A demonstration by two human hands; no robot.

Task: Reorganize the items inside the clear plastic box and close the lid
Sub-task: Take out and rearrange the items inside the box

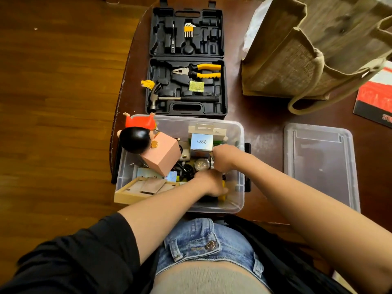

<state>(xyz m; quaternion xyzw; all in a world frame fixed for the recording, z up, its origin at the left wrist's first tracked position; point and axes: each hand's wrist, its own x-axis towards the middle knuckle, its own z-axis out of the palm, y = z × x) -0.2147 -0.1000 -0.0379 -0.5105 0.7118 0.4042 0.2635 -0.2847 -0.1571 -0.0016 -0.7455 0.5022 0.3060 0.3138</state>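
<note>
The clear plastic box (239,132) stands open on the dark table in front of me, crowded with items. A pink carton (163,154) leans at its left beside a toy figure (135,139) with a black head and red top. A silver box marked Q88 (201,143) stands at the back, a wooden frame (135,189) sticks out at the front left. Both hands are inside the box. My left hand (210,183) closes on a yellow object (222,196) near the front. My right hand (224,158) curls over small items beside the Q88 box; what it holds is hidden. The lid (320,164) lies flat to the right.
An open black tool case (186,60) with pliers (203,71), a hammer (169,97) and hex keys lies just behind the box. A burlap tote bag (307,52) stands at the back right, a red and black booklet (375,98) at the far right. Wooden floor lies left.
</note>
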